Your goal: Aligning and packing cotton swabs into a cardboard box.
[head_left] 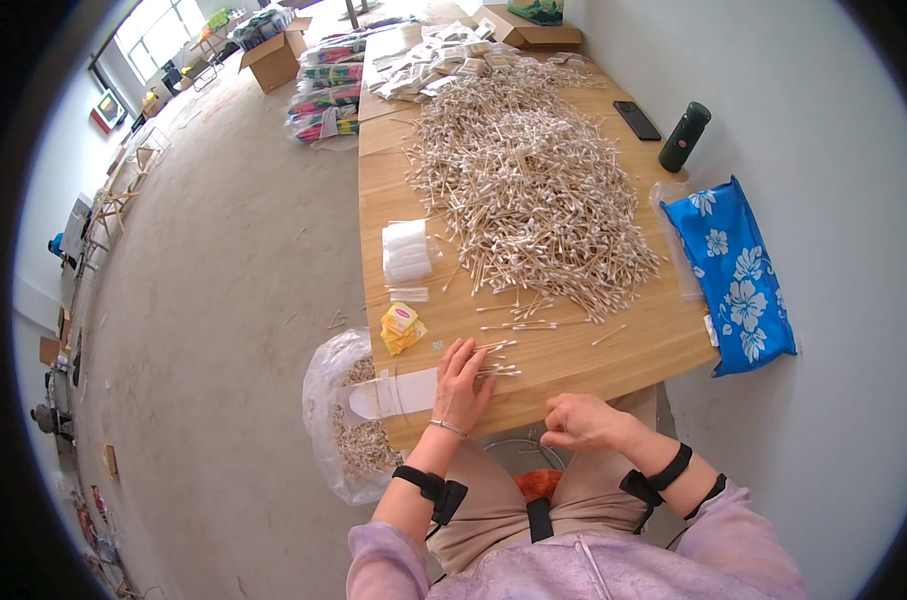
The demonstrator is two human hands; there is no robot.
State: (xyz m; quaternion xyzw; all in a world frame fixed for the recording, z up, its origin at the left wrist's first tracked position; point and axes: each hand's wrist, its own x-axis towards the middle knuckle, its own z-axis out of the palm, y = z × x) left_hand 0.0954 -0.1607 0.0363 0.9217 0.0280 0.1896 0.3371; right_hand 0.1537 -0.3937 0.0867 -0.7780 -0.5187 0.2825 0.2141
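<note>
Head view: while the left hand (463, 385) lies flat, fingers spread, on a small bunch of cotton swabs (498, 368) near the desk (633, 345) edge.
Right hand: (583, 422) curled at the edge, fingers together; any contents hidden.
Pile: swab heap (528, 185) mid-desk.

Left hand (462, 385): palm down, fingers spread flat, forearm extended forward, strap at wrist. Right hand (583, 422): loosely curled, knuckles up, forearm angled inward, strap at wrist.

The right hand (583, 422) curls at the surface's (623, 350) near edge, hiding whatever its fingers (558, 432) pinch. The left hand (461, 385) covers part of the white paper strip (388, 395). At the surface's far end, the small packets (433, 65) are too small to identify.
</note>
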